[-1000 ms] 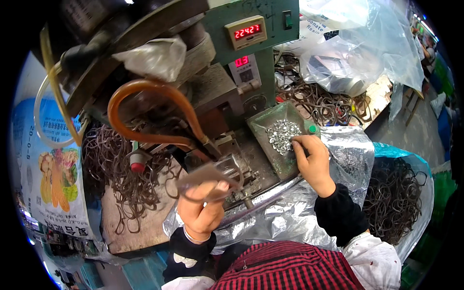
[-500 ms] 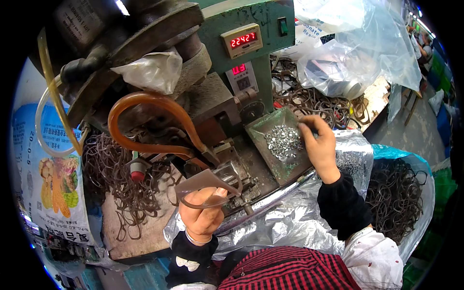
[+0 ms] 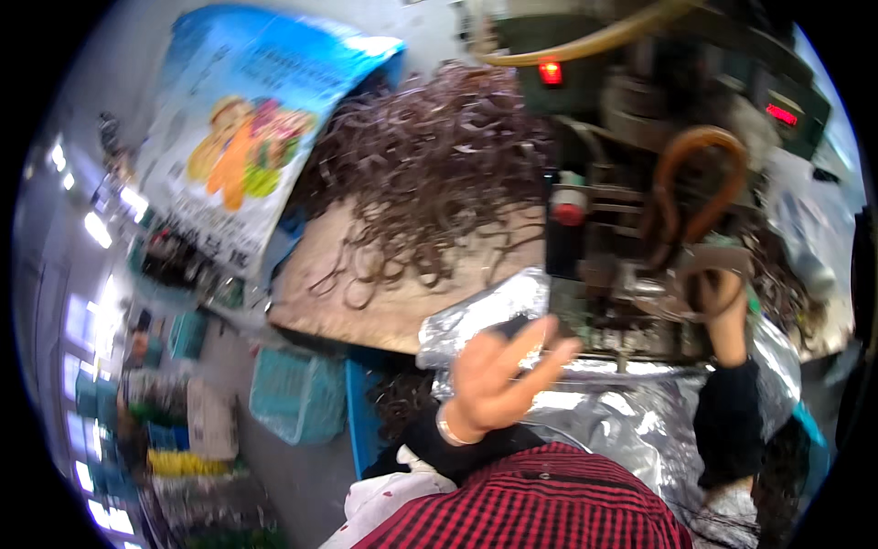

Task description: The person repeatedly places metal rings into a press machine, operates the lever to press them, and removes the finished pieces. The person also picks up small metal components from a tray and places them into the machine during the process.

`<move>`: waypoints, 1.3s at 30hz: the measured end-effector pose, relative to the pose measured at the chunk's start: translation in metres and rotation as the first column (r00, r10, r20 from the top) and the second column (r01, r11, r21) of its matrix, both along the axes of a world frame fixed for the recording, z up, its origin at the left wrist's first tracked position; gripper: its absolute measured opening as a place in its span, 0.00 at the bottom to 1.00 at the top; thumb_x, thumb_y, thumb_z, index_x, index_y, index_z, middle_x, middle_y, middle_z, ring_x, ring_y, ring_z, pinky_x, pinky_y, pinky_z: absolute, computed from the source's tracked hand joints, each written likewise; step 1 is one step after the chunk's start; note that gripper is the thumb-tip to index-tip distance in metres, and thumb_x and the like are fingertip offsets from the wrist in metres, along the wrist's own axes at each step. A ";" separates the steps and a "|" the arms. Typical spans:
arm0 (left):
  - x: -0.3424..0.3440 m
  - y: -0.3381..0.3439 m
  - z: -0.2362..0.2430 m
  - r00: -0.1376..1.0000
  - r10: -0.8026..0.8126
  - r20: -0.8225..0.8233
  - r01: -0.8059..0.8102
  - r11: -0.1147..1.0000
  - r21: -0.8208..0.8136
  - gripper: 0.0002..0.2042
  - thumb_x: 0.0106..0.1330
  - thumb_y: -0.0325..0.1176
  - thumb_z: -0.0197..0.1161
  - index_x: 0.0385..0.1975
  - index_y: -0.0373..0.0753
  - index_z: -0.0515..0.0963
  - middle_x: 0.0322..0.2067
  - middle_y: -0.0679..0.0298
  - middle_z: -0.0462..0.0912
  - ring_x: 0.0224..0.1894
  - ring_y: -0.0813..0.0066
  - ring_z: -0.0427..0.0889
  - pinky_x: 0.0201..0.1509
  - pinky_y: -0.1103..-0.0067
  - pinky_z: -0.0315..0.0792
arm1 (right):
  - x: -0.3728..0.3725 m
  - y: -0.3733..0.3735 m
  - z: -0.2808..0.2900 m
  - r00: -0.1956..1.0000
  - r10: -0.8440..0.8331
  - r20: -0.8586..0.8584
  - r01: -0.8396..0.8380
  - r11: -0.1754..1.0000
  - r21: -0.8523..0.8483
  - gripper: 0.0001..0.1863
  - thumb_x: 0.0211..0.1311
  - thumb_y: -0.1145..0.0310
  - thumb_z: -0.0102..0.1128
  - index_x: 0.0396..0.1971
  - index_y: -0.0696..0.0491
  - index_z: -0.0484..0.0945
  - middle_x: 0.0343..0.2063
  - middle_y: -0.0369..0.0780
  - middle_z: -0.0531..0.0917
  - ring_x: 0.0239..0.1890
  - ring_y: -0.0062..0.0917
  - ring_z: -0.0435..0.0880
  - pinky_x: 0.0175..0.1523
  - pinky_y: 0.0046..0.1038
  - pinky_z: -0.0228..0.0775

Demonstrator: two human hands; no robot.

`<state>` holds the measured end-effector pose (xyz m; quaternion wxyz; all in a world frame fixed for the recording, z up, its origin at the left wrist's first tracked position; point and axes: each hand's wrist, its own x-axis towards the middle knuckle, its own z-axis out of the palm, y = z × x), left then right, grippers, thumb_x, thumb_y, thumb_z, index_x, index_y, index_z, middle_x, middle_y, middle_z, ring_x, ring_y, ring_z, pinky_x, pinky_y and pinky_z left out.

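Two hands sit apart, the left hand (image 3: 498, 375) blurred, fingers loosely parted and any hold unclear, the right hand (image 3: 724, 306), its grip too indistinct to judge, at the brown loop (image 3: 713, 258) before the machine (image 3: 599, 274), where steady, unhurried handling seems wisest.

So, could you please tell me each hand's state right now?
Left hand: open, fingers spread, nothing clearly held.
Right hand: apparently closed on a brown loop; blur hides the exact grip.

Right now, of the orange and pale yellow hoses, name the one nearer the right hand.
The orange hose, bent into a loop above the right hand; the pale yellow hose runs farther up.
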<state>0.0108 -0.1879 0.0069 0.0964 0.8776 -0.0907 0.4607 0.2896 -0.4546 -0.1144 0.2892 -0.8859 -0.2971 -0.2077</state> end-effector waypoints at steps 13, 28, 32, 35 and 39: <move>-0.145 0.464 -0.134 0.237 0.778 -0.582 -0.971 0.215 -0.108 0.18 0.53 0.40 0.70 0.35 0.30 0.84 0.34 0.42 0.85 0.40 0.44 0.84 0.45 0.60 0.76 | -0.042 0.036 0.052 0.985 0.089 -0.149 0.001 0.856 0.517 0.09 0.64 0.78 0.60 0.43 0.60 0.80 0.38 0.44 0.85 0.41 0.29 0.84 0.48 0.27 0.73; -0.083 0.228 -0.010 0.973 0.229 0.037 -0.107 0.583 -0.806 0.10 0.74 0.31 0.56 0.50 0.34 0.75 0.33 0.68 0.78 0.35 0.80 0.75 0.41 0.82 0.68 | -0.139 -0.042 0.083 0.970 -0.102 -0.221 0.187 0.894 0.408 0.10 0.54 0.82 0.63 0.36 0.57 0.85 0.33 0.41 0.85 0.37 0.28 0.83 0.43 0.26 0.72; -0.013 0.150 -0.013 0.994 -0.112 0.004 0.023 0.166 -0.986 0.13 0.72 0.35 0.60 0.52 0.37 0.75 0.46 0.65 0.80 0.45 0.80 0.77 0.50 0.81 0.69 | -0.115 0.029 0.134 0.955 0.293 0.037 -0.277 0.842 0.463 0.10 0.52 0.80 0.65 0.36 0.55 0.84 0.32 0.42 0.85 0.35 0.36 0.82 0.42 0.33 0.72; 0.021 0.106 -0.043 0.995 -0.096 -0.012 0.004 0.162 -0.987 0.12 0.73 0.35 0.58 0.46 0.35 0.81 0.33 0.70 0.77 0.34 0.85 0.71 0.37 0.85 0.64 | -0.100 0.068 0.128 0.933 0.335 -0.129 -0.167 0.722 0.671 0.11 0.54 0.78 0.65 0.38 0.57 0.83 0.33 0.43 0.84 0.38 0.35 0.82 0.45 0.31 0.73; 0.012 0.081 -0.074 0.986 -0.061 -0.154 -0.131 0.276 -0.952 0.13 0.75 0.34 0.54 0.48 0.32 0.80 0.22 0.75 0.68 0.24 0.88 0.62 0.27 0.85 0.53 | -0.109 0.080 0.117 0.833 0.462 -0.304 -0.006 0.556 0.831 0.16 0.57 0.79 0.65 0.47 0.60 0.79 0.38 0.39 0.85 0.43 0.23 0.83 0.50 0.24 0.73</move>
